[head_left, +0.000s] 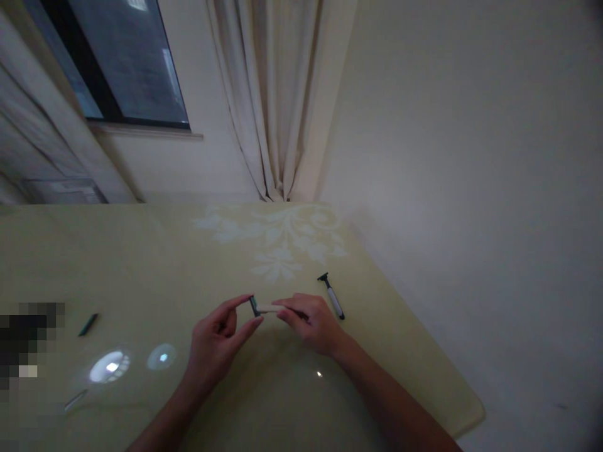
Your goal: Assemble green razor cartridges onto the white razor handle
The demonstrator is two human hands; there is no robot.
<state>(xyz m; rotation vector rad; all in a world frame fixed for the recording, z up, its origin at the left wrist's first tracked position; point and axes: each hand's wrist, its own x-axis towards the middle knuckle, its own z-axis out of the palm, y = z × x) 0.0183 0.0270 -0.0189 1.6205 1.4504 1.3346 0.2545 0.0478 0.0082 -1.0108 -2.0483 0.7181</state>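
Between my hands, above the table, is a razor [269, 308] with a pale handle and a dark green head. My left hand [217, 336] pinches the head by its two ends, between thumb and forefinger. The handle is gripped by my right hand [308, 320], whose fingers hide its far end. Just beyond my right hand lies a second razor [334, 298] with a grey and black handle, its head pointing away from me. Off to the left, a small dark green piece [88, 324], which looks like a razor cartridge, rests on the tabletop.
The glossy yellowish table [405, 351] has a white floral pattern and light reflections. A thin pale object [75, 400] lies at the lower left, near a blurred-out dark patch. Curtains [271, 94], a window and a wall stand behind; the table's right edge runs diagonally along the wall.
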